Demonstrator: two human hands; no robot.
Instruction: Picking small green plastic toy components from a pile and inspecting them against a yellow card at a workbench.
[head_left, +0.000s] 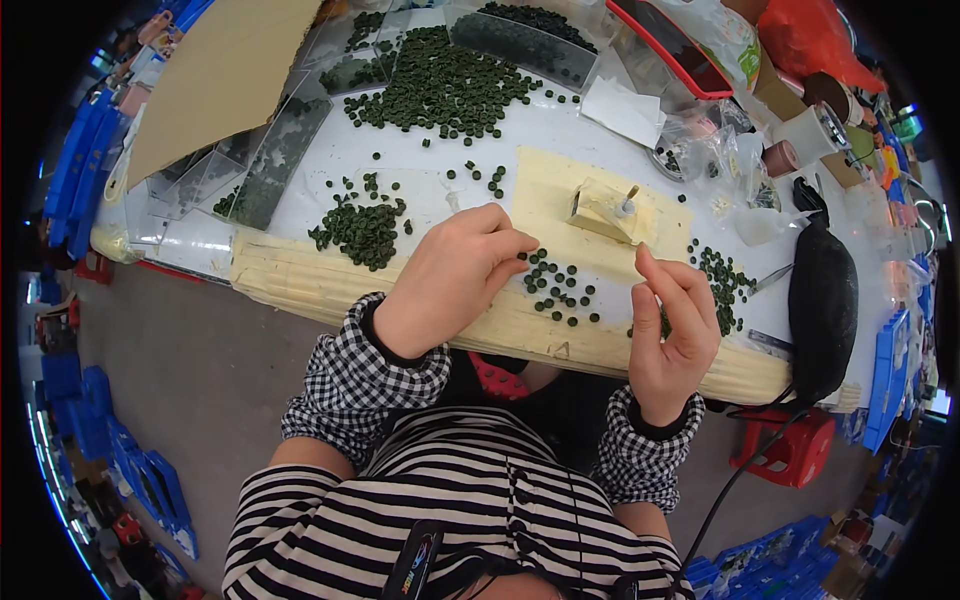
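Observation:
My left hand (452, 278) is over the near part of the table, thumb and forefinger brought together at a small dark green round bead (522, 256). Just right of those fingertips, several loose green beads (560, 290) lie scattered on the pale yellow covering. My right hand (675, 335) is raised, palm turned inward, with its fingers bent and a gap between forefinger and thumb; no object shows there. Beyond it stands a small block wrapped in yellowish tape (600, 212), with a short upright metal peg (631, 195) at its right end.
A big bead heap (440, 80) covers the back; a smaller heap (360, 230) sits left. Clear plastic trays (280, 160), cardboard (215, 80) and a red-cased phone (675, 45) surround them. At right are tweezers (772, 278), a black pouch (823, 310) and more beads (722, 280).

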